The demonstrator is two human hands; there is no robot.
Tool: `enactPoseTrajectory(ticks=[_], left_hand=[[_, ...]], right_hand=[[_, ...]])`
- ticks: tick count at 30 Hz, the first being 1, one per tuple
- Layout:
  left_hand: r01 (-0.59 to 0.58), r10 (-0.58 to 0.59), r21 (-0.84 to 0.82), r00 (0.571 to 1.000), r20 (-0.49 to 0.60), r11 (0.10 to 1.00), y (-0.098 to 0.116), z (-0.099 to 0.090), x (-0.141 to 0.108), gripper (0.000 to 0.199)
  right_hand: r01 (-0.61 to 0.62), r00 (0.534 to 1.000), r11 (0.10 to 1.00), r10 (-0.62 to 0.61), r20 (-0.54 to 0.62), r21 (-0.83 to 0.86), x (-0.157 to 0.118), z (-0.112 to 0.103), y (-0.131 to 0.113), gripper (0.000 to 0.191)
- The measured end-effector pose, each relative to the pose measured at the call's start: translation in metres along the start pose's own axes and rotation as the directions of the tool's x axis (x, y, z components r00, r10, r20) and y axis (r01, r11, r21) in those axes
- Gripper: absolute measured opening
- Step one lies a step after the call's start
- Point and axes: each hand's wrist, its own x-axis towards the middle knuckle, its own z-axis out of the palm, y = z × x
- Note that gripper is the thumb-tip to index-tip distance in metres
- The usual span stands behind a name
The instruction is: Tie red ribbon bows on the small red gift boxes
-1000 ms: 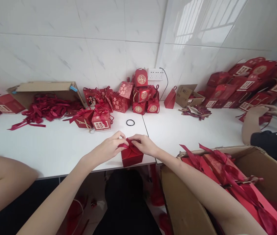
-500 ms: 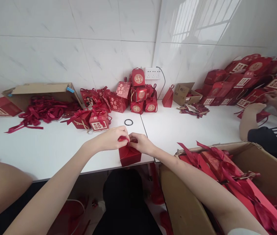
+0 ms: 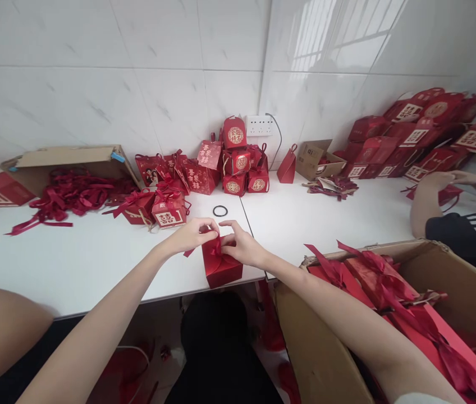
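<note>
A small red gift box stands at the front edge of the white table. On its top is a dark red ribbon, with one tail sticking out to the left. My left hand pinches the ribbon above the box's left side. From the right, my right hand has thumb and fingers closed at the ribbon's middle, its index finger raised; the exact grip is partly hidden. A black ring-shaped band lies just beyond my hands.
Finished-looking red boxes are stacked by the wall. A ribbon pile spills from a carton at left. To my right stands a large open carton of ribboned boxes. A person's arm is at far right; another person's limb shows at left.
My left hand has shifted slightly left and up, and a ribbon tail now shows below it. My right index finger has lifted, exposing more of the ribbon on the box.
</note>
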Motion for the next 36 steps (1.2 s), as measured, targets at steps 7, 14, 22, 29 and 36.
enactPoseTrajectory(ticks=[7, 14, 22, 29, 36], left_hand=[[0.065, -0.067, -0.026, 0.991, -0.113, 0.998, -0.016, 0.016, -0.002, 0.019], [-0.036, 0.063, 0.131, 0.977, -0.205, 0.991, -0.018, 0.032, -0.025, 0.013], [0.069, -0.047, 0.055, 0.942, -0.332, 0.996, -0.016, 0.059, -0.036, 0.018], [0.047, -0.113, -0.171, 0.911, -0.397, 0.984, -0.026, 0.07, -0.035, 0.021], [0.046, -0.214, -0.406, 0.9, -0.379, 0.913, -0.024, 0.075, -0.031, 0.031]], right_hand=[[-0.038, 0.999, 0.994, 0.039, -0.005, 0.106, 0.001, -0.001, 0.005, 0.059], [-0.045, 0.999, 0.991, 0.048, -0.022, 0.128, 0.002, -0.002, 0.004, 0.054], [-0.035, 0.999, 0.996, 0.037, -0.017, 0.086, 0.0, -0.003, 0.003, 0.04], [0.038, 0.997, 0.995, -0.044, -0.056, -0.094, 0.0, -0.004, 0.001, 0.023], [0.131, 0.99, 0.976, -0.138, -0.027, -0.171, -0.001, -0.004, 0.003, 0.015]])
